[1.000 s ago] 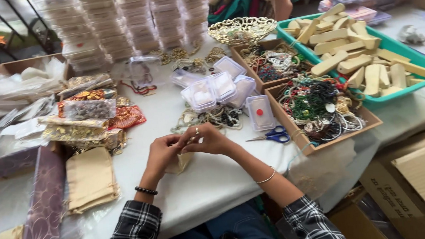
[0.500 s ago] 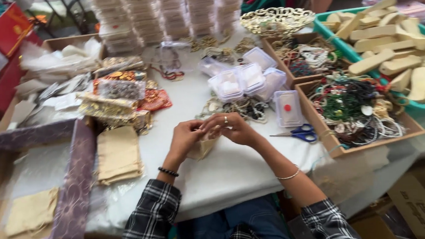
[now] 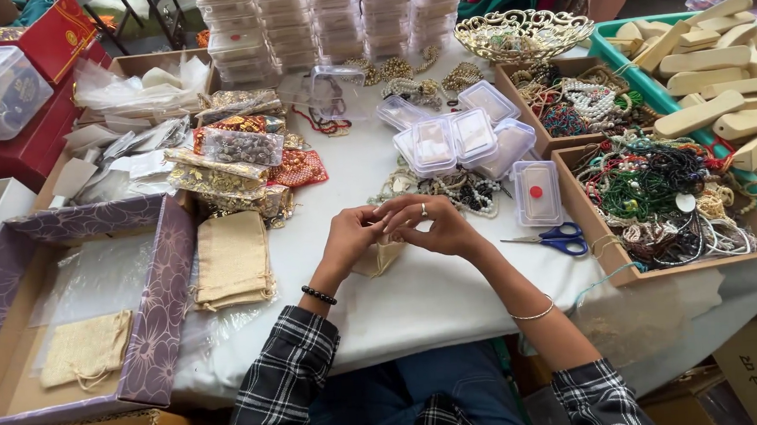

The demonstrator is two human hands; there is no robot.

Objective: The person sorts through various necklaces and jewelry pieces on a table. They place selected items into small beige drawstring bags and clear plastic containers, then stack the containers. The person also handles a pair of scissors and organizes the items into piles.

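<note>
My left hand and my right hand meet over the white table, fingertips pinched together on the top of a small beige cloth pouch that hangs below them. A ring sits on a right-hand finger, a black bead bracelet on the left wrist, a thin bangle on the right. A pile of beaded necklaces lies just beyond the hands. What is inside the pouch is hidden.
A stack of beige pouches lies left of my hands, beside a purple floral box holding another pouch. Blue scissors, small clear plastic boxes, cardboard trays of beads, a green tray of wooden pieces, and a gold wire bowl.
The view has swung left and down, revealing the purple box and its pouch. Both hands stay joined on the small pouch, barely shifted.
</note>
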